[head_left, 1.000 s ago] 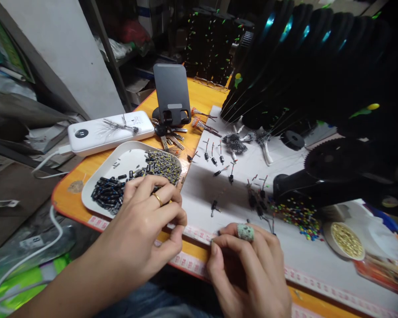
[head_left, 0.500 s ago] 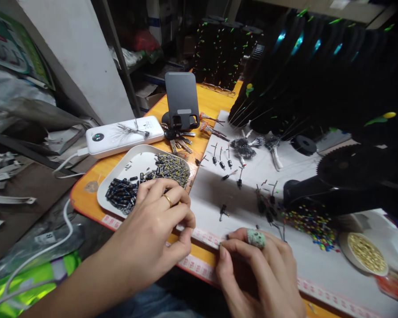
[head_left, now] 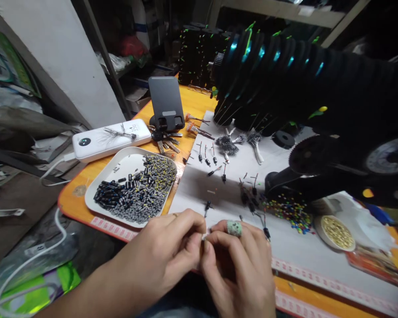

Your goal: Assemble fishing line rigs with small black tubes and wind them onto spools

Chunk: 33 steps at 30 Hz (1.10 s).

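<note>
- Dim room with an orange table (head_left: 202, 98), partly covered by a white sheet (head_left: 185, 198); a pale column (head_left: 56, 57) and cluttered shelving stand behind.
- Writing: pink numbered strips (head_left: 305, 276) run along the table's near edge, their figures too blurred to read; the white power bank (head_left: 114, 143) shows display marks, likewise illegible; green printed matter (head_left: 6, 62) at far left cannot be made out.
- Left hand (head_left: 177, 247) and right hand (head_left: 240, 260): fingertips meet at the near edge, thumb and forefinger of each closed in a pinch on a small pale piece (head_left: 204, 237); its form is mostly hidden; a green band (head_left: 234, 228) wraps one right finger.
- Obscured or cut off: the ribbed black bulk (head_left: 278, 84) at right is largely lost in shadow; the forearms and the bright green packet (head_left: 64, 276) leave the frame.
- Surface, left: white tray (head_left: 124, 159) of black and grey cylinders; keys (head_left: 169, 145) beside a dark phone stand (head_left: 166, 97); wire strands lie atop the power bank.
- Surface, right: small wired black parts (head_left: 207, 205) scattered on the sheet; loose multicoloured beads (head_left: 292, 214); a bowl (head_left: 318, 229) holding gold-coloured bits; a toothed black wheel (head_left: 313, 154) above.
</note>
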Each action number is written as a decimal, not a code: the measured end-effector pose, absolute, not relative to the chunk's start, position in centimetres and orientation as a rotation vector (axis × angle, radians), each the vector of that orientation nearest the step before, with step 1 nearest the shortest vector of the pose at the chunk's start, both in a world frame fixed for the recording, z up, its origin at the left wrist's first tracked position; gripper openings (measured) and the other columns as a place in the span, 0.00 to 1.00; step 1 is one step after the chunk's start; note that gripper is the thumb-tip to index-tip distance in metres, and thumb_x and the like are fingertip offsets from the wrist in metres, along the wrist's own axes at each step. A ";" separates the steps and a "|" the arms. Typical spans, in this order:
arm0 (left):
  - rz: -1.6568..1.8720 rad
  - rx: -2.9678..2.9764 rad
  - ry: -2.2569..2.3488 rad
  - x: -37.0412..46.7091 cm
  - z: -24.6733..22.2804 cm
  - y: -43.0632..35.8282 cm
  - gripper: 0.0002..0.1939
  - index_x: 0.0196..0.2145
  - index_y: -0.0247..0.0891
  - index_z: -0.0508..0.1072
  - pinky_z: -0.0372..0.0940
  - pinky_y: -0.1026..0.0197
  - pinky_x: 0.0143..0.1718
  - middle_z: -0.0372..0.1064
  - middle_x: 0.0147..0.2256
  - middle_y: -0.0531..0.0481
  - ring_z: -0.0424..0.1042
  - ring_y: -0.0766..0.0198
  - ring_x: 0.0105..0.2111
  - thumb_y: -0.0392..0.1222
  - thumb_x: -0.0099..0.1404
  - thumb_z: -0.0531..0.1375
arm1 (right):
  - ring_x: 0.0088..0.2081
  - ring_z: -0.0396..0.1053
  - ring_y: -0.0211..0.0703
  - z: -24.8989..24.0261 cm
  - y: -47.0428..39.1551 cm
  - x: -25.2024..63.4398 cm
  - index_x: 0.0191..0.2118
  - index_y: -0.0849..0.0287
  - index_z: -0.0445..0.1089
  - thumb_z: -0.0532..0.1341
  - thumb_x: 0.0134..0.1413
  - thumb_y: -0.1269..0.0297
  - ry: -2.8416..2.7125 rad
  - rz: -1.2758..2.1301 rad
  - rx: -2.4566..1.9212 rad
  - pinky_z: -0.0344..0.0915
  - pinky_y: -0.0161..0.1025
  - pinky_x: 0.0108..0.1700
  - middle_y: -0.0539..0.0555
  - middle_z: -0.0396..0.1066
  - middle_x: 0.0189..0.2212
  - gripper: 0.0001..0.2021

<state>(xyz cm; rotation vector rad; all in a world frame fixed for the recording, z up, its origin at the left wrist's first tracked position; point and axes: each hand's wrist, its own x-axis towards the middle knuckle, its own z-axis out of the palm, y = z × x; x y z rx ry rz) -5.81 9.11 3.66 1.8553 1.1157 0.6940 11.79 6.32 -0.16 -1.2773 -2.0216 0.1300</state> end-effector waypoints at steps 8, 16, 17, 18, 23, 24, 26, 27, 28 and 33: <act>0.681 1.965 1.164 -6.3 3.7 9.1 0.06 0.36 0.41 0.63 0.58 0.70 0.27 0.63 0.27 0.59 0.64 0.72 0.25 0.31 0.68 0.51 | 0.41 0.61 0.50 -0.4 6.3 11.6 0.36 0.60 0.68 0.62 0.54 0.75 -2.009 0.120 -1.307 0.56 0.45 0.43 0.56 0.67 0.34 0.05; 0.624 1.979 1.094 -6.4 4.3 9.0 0.16 0.48 0.45 0.64 0.62 0.71 0.35 0.67 0.38 0.56 0.68 0.70 0.36 0.30 0.65 0.57 | 0.44 0.61 0.48 0.4 6.2 12.3 0.40 0.59 0.68 0.60 0.57 0.78 -1.964 0.286 -1.234 0.58 0.43 0.44 0.56 0.66 0.37 0.08; 0.642 1.987 1.070 -6.3 4.3 8.9 0.18 0.49 0.46 0.64 0.63 0.71 0.36 0.67 0.38 0.56 0.68 0.70 0.37 0.29 0.64 0.57 | 0.44 0.61 0.47 0.5 6.2 12.4 0.39 0.59 0.68 0.59 0.58 0.78 -1.953 0.314 -1.238 0.59 0.42 0.44 0.56 0.66 0.37 0.08; 0.664 1.987 1.044 -6.2 4.2 8.9 0.18 0.49 0.46 0.66 0.63 0.71 0.37 0.67 0.38 0.55 0.68 0.70 0.37 0.28 0.64 0.57 | 0.44 0.62 0.47 0.6 6.1 12.5 0.39 0.59 0.68 0.59 0.58 0.78 -1.945 0.333 -1.246 0.60 0.42 0.43 0.56 0.66 0.37 0.07; 0.752 1.924 1.013 -5.5 4.0 9.2 0.12 0.41 0.40 0.73 0.64 0.69 0.37 0.67 0.34 0.53 0.69 0.69 0.36 0.27 0.64 0.56 | 0.44 0.63 0.48 0.7 5.9 12.9 0.39 0.58 0.68 0.59 0.58 0.77 -1.965 0.217 -1.265 0.61 0.42 0.43 0.56 0.67 0.37 0.07; 0.756 1.904 1.018 -5.4 4.1 9.2 0.12 0.41 0.39 0.74 0.64 0.70 0.36 0.67 0.33 0.53 0.70 0.69 0.35 0.28 0.64 0.57 | 0.43 0.63 0.48 0.7 5.9 13.0 0.39 0.58 0.69 0.61 0.57 0.77 -1.981 0.153 -1.255 0.61 0.43 0.43 0.56 0.68 0.37 0.07; 0.761 1.862 1.022 -5.3 4.2 9.3 0.11 0.40 0.38 0.75 0.64 0.70 0.33 0.67 0.32 0.53 0.70 0.69 0.33 0.29 0.63 0.57 | 0.43 0.64 0.48 0.9 5.8 13.0 0.39 0.58 0.70 0.63 0.56 0.76 -1.997 0.019 -1.233 0.61 0.43 0.43 0.56 0.69 0.38 0.07; 0.759 1.843 1.023 -5.2 4.2 9.4 0.10 0.39 0.38 0.75 0.64 0.70 0.32 0.67 0.32 0.52 0.69 0.69 0.32 0.29 0.63 0.57 | 0.42 0.65 0.48 0.9 5.7 12.9 0.39 0.58 0.70 0.63 0.56 0.76 -1.988 -0.037 -1.227 0.61 0.43 0.43 0.56 0.70 0.38 0.07; 0.753 1.829 1.023 -5.1 4.3 9.4 0.09 0.39 0.38 0.76 0.64 0.69 0.32 0.67 0.31 0.52 0.69 0.69 0.32 0.30 0.63 0.58 | 0.42 0.65 0.48 1.0 5.6 12.8 0.39 0.58 0.71 0.63 0.56 0.76 -1.966 -0.081 -1.230 0.61 0.44 0.42 0.56 0.70 0.37 0.07; 0.665 1.779 1.034 -5.0 4.9 9.4 0.08 0.31 0.38 0.71 0.60 0.70 0.29 0.65 0.29 0.57 0.66 0.72 0.29 0.27 0.60 0.57 | 0.41 0.65 0.47 1.3 5.3 12.3 0.39 0.61 0.72 0.64 0.54 0.79 -1.923 -0.174 -1.204 0.62 0.43 0.40 0.56 0.70 0.37 0.08</act>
